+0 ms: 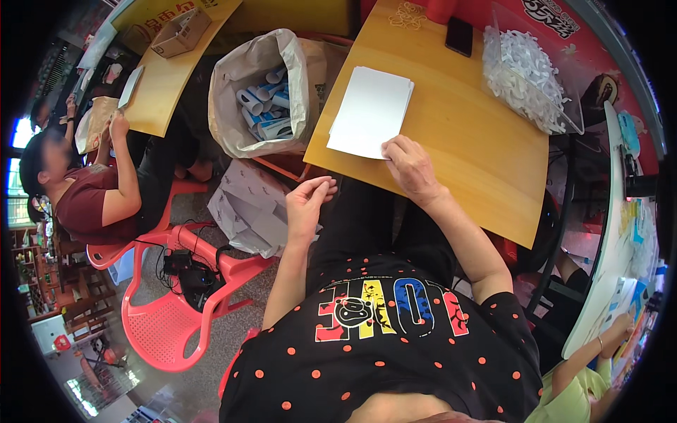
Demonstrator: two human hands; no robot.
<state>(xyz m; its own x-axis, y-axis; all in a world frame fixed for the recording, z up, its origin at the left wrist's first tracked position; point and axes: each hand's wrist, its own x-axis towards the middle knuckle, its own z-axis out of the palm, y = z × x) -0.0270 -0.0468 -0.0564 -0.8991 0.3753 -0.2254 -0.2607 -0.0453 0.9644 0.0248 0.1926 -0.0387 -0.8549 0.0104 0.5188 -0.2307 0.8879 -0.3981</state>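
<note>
A small stack of white paper sheets lies near the front left edge of the yellow wooden table, its sheets slightly fanned at the right side. My right hand has its fingers closed at the stack's near right corner, pinching the paper there; how many sheets it grips is hidden. Off the table's front edge, over my lap, my left hand is raised with thumb and fingertips pressed together. Whether something tiny sits between those fingertips I cannot make out.
Left of the table stands a large sack of rolled blue-and-white paper tubes. A clear bin of white strips, a black phone and rubber bands are on the table. A pink chair holds cables. Co-workers sit at both sides.
</note>
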